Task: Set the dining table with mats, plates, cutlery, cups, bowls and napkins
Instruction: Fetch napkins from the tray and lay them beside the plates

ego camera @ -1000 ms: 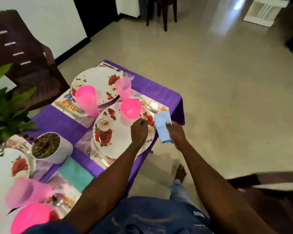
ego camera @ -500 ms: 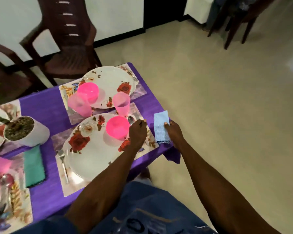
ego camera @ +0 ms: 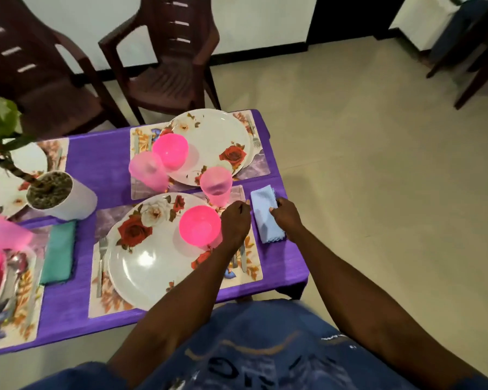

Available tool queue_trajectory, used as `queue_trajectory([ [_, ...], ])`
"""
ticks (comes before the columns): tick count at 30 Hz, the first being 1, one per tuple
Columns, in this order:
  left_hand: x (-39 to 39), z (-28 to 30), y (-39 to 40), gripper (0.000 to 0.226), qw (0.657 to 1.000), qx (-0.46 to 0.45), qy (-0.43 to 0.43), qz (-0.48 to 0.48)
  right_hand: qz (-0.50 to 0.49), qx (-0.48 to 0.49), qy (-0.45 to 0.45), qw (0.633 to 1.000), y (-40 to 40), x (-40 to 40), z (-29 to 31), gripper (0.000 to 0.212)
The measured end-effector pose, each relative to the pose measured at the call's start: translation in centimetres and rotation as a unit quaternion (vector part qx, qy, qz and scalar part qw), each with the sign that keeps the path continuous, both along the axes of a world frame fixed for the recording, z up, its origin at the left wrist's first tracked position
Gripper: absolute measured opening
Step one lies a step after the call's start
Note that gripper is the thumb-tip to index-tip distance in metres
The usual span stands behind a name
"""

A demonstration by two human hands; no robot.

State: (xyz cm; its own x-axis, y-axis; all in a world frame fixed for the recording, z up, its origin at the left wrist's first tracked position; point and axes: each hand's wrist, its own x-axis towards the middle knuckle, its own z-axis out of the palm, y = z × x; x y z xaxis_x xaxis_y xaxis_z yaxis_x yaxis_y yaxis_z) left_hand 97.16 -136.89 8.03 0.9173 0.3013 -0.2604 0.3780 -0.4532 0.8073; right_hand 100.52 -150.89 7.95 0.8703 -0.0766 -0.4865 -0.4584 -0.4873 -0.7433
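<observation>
A home dining room is showing here: brown plastic chairs (ego camera: pixel 164 60) are standing on a tiled floor (ego camera: pixel 378 164) at the purple-clothed tabletop's (ego camera: pixel 102 159) far edge.

Lying flat on the purple cloth just right of the near mat (ego camera: pixel 254 249): a folded pale-blue napkin (ego camera: pixel 265 218) with a scalloped near edge. Sitting on that mat: a rose-patterned plate (ego camera: pixel 152 257) carrying a pink bowl (ego camera: pixel 200 225), a pink cup (ego camera: pixel 216 185) standing beyond.
</observation>
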Motion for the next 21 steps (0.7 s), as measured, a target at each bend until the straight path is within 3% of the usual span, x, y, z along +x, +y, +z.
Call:
queue_trajectory([
  [6,0.1,-0.1,-0.8,0.030,0.999,0.029,0.020,0.027,0.021,-0.071,0.003,0.997,0.2,1.4,-0.7,0.023],
  [12,-0.2,-0.1,-1.8,0.030,0.997,0.055,0.022,0.052,0.153,-0.211,-0.034,0.965,-0.8,0.4,-0.5,0.074],
  [16,-0.5,0.0,-2.6,0.033,0.996,0.075,0.018,0.049,0.279,-0.254,-0.089,0.922,-1.7,-0.4,-1.0,0.056],
  [21,-2.0,0.2,-3.3,0.033,0.995,0.082,0.021,0.056,0.303,-0.248,-0.112,0.913,-2.3,-0.7,-0.8,0.034],
])
